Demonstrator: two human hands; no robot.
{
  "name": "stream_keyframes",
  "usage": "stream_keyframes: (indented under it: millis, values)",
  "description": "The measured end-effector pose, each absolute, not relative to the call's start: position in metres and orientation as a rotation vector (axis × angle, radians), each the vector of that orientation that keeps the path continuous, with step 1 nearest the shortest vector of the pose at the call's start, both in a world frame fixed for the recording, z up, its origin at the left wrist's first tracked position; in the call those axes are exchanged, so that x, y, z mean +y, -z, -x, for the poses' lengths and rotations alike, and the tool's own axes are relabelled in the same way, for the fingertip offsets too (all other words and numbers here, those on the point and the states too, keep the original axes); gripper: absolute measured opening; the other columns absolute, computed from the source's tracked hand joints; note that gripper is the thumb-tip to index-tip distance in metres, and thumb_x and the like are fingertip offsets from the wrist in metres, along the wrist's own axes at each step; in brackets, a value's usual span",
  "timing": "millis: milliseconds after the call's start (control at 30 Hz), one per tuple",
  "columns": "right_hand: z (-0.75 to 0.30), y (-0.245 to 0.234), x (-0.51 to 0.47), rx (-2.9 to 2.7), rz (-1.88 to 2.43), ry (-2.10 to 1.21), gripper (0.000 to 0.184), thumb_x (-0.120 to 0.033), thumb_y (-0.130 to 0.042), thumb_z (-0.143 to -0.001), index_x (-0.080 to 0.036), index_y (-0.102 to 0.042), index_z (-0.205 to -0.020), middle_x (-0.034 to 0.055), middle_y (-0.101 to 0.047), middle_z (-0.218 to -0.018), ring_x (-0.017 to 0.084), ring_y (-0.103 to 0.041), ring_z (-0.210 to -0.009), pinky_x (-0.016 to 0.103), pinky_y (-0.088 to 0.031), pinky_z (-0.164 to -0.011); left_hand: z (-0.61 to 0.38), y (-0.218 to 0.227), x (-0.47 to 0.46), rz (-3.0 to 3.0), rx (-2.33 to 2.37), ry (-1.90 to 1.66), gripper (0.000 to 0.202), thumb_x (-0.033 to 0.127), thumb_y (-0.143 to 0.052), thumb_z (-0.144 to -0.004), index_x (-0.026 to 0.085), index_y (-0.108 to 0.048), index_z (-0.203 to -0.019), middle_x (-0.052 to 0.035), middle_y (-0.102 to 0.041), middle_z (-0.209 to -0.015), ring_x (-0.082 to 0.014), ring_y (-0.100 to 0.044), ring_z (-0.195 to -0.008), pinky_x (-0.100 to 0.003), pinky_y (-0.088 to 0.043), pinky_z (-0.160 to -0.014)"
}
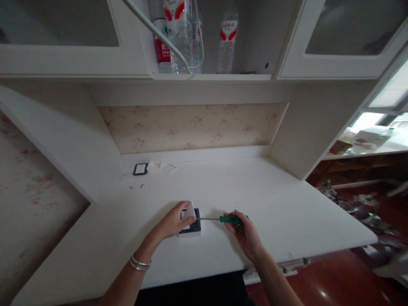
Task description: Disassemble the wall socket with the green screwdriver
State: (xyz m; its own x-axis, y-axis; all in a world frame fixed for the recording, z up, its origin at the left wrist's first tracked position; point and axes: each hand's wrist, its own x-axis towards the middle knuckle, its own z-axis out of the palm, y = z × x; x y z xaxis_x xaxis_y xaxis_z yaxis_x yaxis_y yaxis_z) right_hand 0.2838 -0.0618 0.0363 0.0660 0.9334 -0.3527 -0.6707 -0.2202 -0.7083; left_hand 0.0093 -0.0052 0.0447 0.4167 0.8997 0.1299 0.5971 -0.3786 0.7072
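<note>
My left hand (177, 219) grips a small white plate (190, 211), tilted up over a black-and-white box (196, 228) that looks like a wall switch or socket. My right hand (242, 233) is closed round the green handle of a screwdriver (225, 219). Its metal shaft points left, and the tip meets the edge of the white plate or the box; which one, I cannot tell. Farther back on the white desk (229, 187) lie a dark square part (140, 169) with a pale centre and two small screws (142, 185).
A thin white frame (168, 168) lies near the back edge of the desk. Overhead, a shelf holds plastic bottles (228, 38), and a white cable (156, 32) hangs in front of it. Cabinet side panels (306, 127) bound the desk left and right.
</note>
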Motion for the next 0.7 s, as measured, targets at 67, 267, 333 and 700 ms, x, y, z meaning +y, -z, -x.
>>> stream_keyframes:
  millis: [67, 267, 333, 700]
  values:
    - [-0.283, -0.034, -0.066, -0.359, 0.960, -1.507, 0.023, -0.033, -0.075, -0.071, -0.015, -0.066, -0.080, 0.0089, -0.073, -0.089, 0.021, -0.069, -0.085, 0.027, -0.058, -0.073, -0.004, -0.040, 0.002, -2.073, 1.287, -0.792, 0.054, 0.050, -0.057, -0.083, 0.020, -0.047, -0.127, -0.0096, -0.054, -0.128, -0.0230, -0.052, -0.116, -0.035, -0.040, -0.100]
    - [-0.281, -0.032, -0.079, -0.580, 1.120, -1.427, 0.030, -0.044, -0.071, -0.075, -0.016, -0.062, -0.083, 0.0013, -0.067, -0.070, 0.013, -0.063, -0.054, 0.022, -0.051, -0.049, 0.037, -0.026, 0.044, -2.150, 1.634, -0.819, 0.059, 0.052, -0.057, -0.081, 0.016, -0.051, -0.127, -0.0121, -0.055, -0.128, -0.0254, -0.051, -0.118, -0.037, -0.038, -0.103]
    - [-0.280, -0.031, -0.082, -0.667, 1.170, -1.422, 0.033, -0.048, -0.066, -0.078, -0.016, -0.060, -0.081, -0.0027, -0.058, -0.055, 0.010, -0.052, -0.040, 0.020, -0.041, -0.037, 0.054, -0.020, 0.060, -2.226, 1.762, -0.719, 0.060, 0.051, -0.058, -0.080, 0.013, -0.053, -0.126, -0.0138, -0.056, -0.127, -0.0264, -0.050, -0.120, -0.037, -0.035, -0.105]
    - [-0.273, -0.031, -0.089, -0.717, 1.140, -1.379, 0.039, -0.046, -0.068, -0.078, -0.015, -0.059, -0.100, -0.0025, -0.053, -0.052, 0.011, -0.045, -0.045, 0.022, -0.036, -0.041, 0.087, -0.010, 0.128, -2.365, 1.946, -0.396, 0.046, 0.043, -0.055, -0.081, 0.012, -0.063, -0.114, -0.0146, -0.063, -0.119, -0.0266, -0.056, -0.113, -0.034, -0.037, -0.100]
